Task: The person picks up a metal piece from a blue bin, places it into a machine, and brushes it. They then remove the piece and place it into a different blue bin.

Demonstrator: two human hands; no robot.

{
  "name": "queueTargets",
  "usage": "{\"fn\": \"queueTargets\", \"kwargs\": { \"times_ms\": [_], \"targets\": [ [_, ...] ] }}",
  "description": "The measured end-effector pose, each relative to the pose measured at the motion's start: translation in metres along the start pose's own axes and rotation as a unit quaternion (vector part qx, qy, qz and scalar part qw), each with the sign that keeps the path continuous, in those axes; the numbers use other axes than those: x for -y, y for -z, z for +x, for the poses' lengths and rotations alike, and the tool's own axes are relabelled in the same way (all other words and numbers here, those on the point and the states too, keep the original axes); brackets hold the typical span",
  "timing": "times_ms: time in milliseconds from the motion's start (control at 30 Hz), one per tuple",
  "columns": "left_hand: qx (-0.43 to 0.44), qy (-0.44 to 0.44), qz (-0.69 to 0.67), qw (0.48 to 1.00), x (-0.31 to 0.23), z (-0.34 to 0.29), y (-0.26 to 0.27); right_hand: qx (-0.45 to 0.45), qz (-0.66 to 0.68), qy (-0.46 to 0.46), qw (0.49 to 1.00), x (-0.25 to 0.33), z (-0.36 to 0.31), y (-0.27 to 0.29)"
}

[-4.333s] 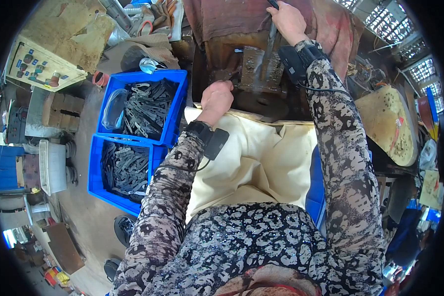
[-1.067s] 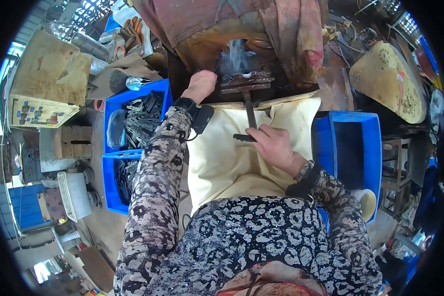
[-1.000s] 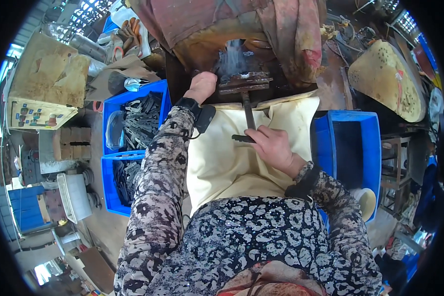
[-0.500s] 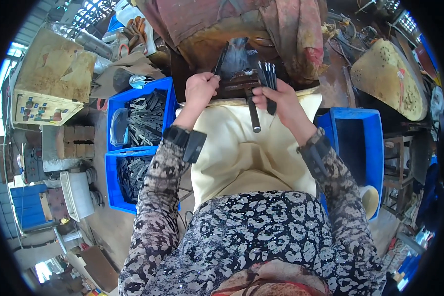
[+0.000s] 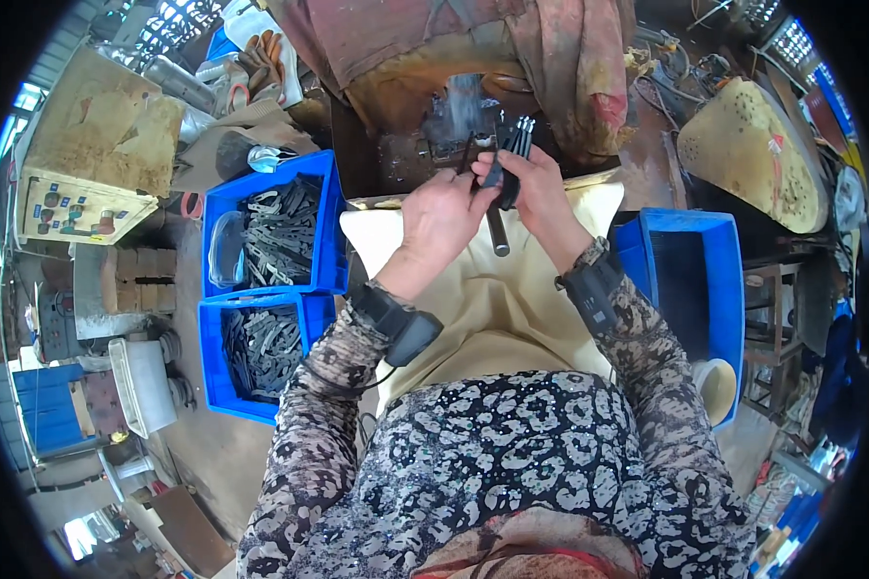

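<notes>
Both hands meet in front of the machine, above my apron. My right hand (image 5: 543, 201) is closed round a bundle of dark metal strips (image 5: 518, 145), held upright with bright ends at the top. My left hand (image 5: 439, 220) is closed, its fingertips against the right hand's fingers at the bundle. A thin dark metal strip (image 5: 467, 152) stands up from the left fingers, partly hidden by them. Just below the hands, a dark rod (image 5: 498, 234) with a pale end sticks out toward me. Beyond them a blurred, whitish patch (image 5: 464, 101) shows in the machine's opening.
Two blue bins (image 5: 332, 222) on the left hold many dark metal strips. Another blue bin (image 5: 729, 280) stands on the right, with a pale round container (image 5: 714, 391) at its near end. A stained cloth (image 5: 396, 39) drapes over the machine. The cream apron (image 5: 492, 318) covers my lap.
My left hand has moved right, away from the whitish patch, bringing its strip to the bundle. My right hand has shifted slightly, still holding the bundle.
</notes>
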State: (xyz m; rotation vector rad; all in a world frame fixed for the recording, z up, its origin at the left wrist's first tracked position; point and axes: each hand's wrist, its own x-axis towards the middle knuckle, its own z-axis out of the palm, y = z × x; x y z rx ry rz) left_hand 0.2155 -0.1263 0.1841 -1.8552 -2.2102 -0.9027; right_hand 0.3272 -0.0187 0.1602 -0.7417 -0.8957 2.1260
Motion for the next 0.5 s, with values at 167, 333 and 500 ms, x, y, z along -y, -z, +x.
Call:
{"fn": "queueTargets", "kwargs": {
  "times_ms": [167, 333, 500],
  "targets": [
    [-0.073, 0.035, -0.191, 0.978, 0.032, 0.009, -0.004, 0.089, -0.071, -0.046, 0.992, 0.010, -0.023, -0.006],
    [0.051, 0.336, -0.628, 0.700, 0.019, 0.020, -0.001, 0.096, -0.047, -0.063, 0.992, 0.011, -0.039, -0.021],
    [-0.077, 0.320, -0.643, 0.691, 0.037, 0.014, 0.005, -0.006, 0.014, -0.028, 0.999, 0.022, -0.025, -0.001]
  ]
}}
